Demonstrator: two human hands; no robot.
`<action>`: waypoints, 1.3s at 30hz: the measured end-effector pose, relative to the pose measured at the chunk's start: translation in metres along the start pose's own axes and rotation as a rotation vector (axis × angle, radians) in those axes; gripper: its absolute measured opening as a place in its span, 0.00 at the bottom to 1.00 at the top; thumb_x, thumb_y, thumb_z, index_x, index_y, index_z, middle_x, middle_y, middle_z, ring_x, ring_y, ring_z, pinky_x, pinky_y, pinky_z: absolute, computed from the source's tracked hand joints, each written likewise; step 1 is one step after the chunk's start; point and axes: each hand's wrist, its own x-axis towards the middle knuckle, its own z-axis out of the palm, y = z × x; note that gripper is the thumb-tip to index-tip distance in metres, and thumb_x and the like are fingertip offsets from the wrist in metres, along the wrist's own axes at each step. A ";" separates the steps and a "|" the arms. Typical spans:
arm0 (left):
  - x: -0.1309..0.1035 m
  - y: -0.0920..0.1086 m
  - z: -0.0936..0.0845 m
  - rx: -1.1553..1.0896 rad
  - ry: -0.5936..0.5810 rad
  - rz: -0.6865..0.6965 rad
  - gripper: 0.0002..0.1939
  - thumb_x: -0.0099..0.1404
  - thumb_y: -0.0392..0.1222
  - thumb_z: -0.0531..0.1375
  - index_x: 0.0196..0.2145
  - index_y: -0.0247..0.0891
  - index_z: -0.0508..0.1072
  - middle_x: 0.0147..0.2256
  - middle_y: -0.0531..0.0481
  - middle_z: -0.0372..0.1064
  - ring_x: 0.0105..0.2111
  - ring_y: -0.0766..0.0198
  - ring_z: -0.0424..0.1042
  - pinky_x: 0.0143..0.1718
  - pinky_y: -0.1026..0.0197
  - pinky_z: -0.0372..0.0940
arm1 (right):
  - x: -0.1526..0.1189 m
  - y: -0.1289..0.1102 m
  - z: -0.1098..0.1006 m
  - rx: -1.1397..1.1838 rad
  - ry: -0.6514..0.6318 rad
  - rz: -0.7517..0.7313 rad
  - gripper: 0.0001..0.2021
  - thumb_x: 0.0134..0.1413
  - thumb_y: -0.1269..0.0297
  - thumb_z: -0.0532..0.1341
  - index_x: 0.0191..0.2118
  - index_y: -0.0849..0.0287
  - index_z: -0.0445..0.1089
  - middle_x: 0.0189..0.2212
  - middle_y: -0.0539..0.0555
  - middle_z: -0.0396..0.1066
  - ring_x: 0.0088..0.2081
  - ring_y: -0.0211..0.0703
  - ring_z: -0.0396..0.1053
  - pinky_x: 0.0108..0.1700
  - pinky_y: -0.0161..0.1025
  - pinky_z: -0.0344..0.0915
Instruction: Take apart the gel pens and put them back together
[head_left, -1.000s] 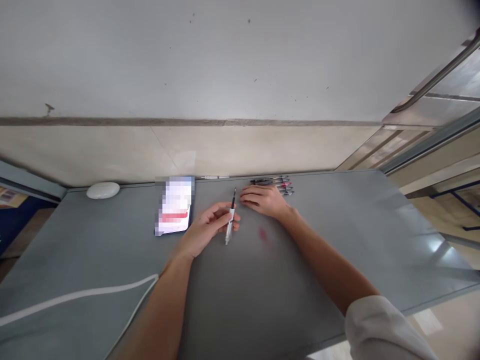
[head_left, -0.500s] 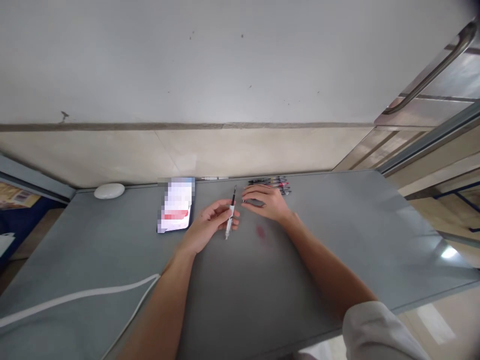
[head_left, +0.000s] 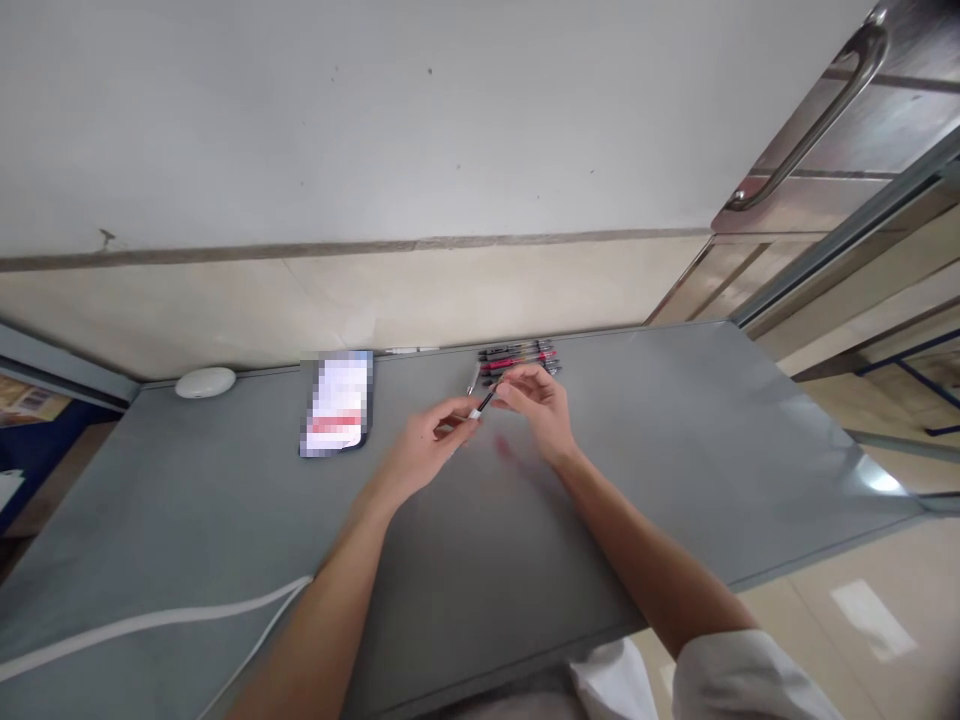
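Tilted between my two hands is a disassembled pen [head_left: 486, 401], its black inner part sticking out of a white barrel end. My left hand [head_left: 429, 442] is closed around the barrel and hides most of it. My right hand [head_left: 541, 408] pinches at the far end of the black part; its fingertips cover whatever small piece is there. Just beyond the hands, a clear and white pen part [head_left: 472, 378] lies on the grey table [head_left: 480, 580]. Several pens [head_left: 517, 352], black ones and a red one, lie side by side behind my right hand.
A phone [head_left: 339, 405] with a lit, blurred screen lies left of my hands. Farther left is a white oval case [head_left: 205, 382]. A thin white pen [head_left: 409, 350] lies along the wall edge. A white cable [head_left: 150, 622] crosses the table at lower left.
My right hand has come to the tip of the pen, where before it was apart from it. The pen has tilted toward the right hand. The view has shifted slightly.
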 end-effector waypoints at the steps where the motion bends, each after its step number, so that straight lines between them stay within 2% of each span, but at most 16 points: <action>1: -0.002 0.001 0.002 0.013 0.001 0.003 0.16 0.62 0.53 0.60 0.45 0.46 0.75 0.36 0.52 0.75 0.33 0.61 0.74 0.39 0.60 0.67 | -0.002 0.000 -0.001 -0.015 -0.005 0.006 0.12 0.40 0.60 0.71 0.33 0.53 0.72 0.31 0.49 0.72 0.37 0.41 0.72 0.40 0.41 0.73; 5: -0.007 0.003 0.008 0.034 0.020 0.015 0.15 0.62 0.53 0.60 0.44 0.46 0.75 0.35 0.53 0.75 0.31 0.62 0.73 0.37 0.61 0.67 | -0.008 -0.002 -0.003 -0.077 -0.037 -0.015 0.10 0.42 0.60 0.71 0.33 0.54 0.74 0.32 0.50 0.74 0.38 0.41 0.73 0.44 0.42 0.71; 9: -0.010 -0.002 0.012 0.007 0.041 0.015 0.16 0.62 0.53 0.61 0.45 0.45 0.75 0.36 0.52 0.76 0.30 0.62 0.73 0.37 0.60 0.67 | -0.013 -0.003 -0.003 -0.061 -0.029 -0.028 0.09 0.41 0.62 0.71 0.32 0.53 0.75 0.30 0.49 0.75 0.36 0.41 0.73 0.44 0.42 0.71; 12: -0.012 -0.006 0.014 0.000 0.040 -0.006 0.18 0.61 0.54 0.61 0.44 0.43 0.76 0.33 0.51 0.76 0.31 0.60 0.74 0.38 0.59 0.67 | -0.016 -0.003 -0.002 -0.047 -0.005 -0.026 0.09 0.39 0.62 0.72 0.30 0.54 0.75 0.29 0.48 0.75 0.35 0.41 0.74 0.43 0.43 0.71; 18: -0.016 -0.003 0.012 0.001 -0.079 0.012 0.18 0.65 0.57 0.56 0.40 0.41 0.76 0.33 0.50 0.75 0.31 0.61 0.73 0.38 0.59 0.66 | -0.016 -0.004 -0.001 0.071 -0.012 0.050 0.09 0.39 0.62 0.71 0.30 0.53 0.74 0.29 0.47 0.74 0.32 0.40 0.75 0.39 0.43 0.74; 23: -0.020 -0.002 0.006 -0.068 -0.135 -0.018 0.18 0.66 0.56 0.55 0.40 0.40 0.74 0.35 0.49 0.73 0.31 0.63 0.72 0.38 0.59 0.66 | -0.006 -0.013 -0.001 0.202 -0.029 0.010 0.07 0.43 0.62 0.70 0.31 0.50 0.72 0.31 0.44 0.72 0.31 0.36 0.72 0.38 0.41 0.75; 27: -0.020 -0.007 0.000 -0.202 -0.134 -0.068 0.17 0.65 0.55 0.57 0.41 0.38 0.73 0.36 0.48 0.73 0.32 0.62 0.73 0.38 0.58 0.66 | 0.007 -0.014 -0.007 0.311 0.036 -0.021 0.09 0.45 0.60 0.69 0.34 0.47 0.72 0.32 0.43 0.71 0.32 0.33 0.71 0.37 0.36 0.74; 29: -0.017 -0.010 -0.002 -0.318 -0.108 -0.112 0.16 0.64 0.53 0.59 0.42 0.38 0.73 0.37 0.47 0.73 0.33 0.62 0.73 0.38 0.57 0.67 | 0.013 -0.010 -0.012 0.315 0.069 0.018 0.11 0.44 0.59 0.69 0.35 0.47 0.71 0.33 0.43 0.71 0.32 0.32 0.71 0.34 0.33 0.74; 34: -0.005 -0.017 -0.007 -0.713 -0.016 -0.134 0.13 0.61 0.43 0.65 0.44 0.39 0.74 0.38 0.49 0.72 0.36 0.62 0.73 0.45 0.51 0.69 | 0.015 0.005 -0.026 0.260 -0.112 0.230 0.11 0.41 0.61 0.71 0.32 0.50 0.72 0.27 0.42 0.69 0.27 0.30 0.68 0.27 0.30 0.71; 39: 0.004 -0.026 -0.009 -1.007 0.021 -0.130 0.10 0.61 0.34 0.64 0.42 0.40 0.74 0.38 0.52 0.72 0.37 0.64 0.73 0.45 0.49 0.72 | 0.017 0.010 -0.034 0.250 -0.236 0.259 0.10 0.41 0.63 0.72 0.29 0.53 0.71 0.27 0.43 0.67 0.27 0.31 0.68 0.28 0.30 0.72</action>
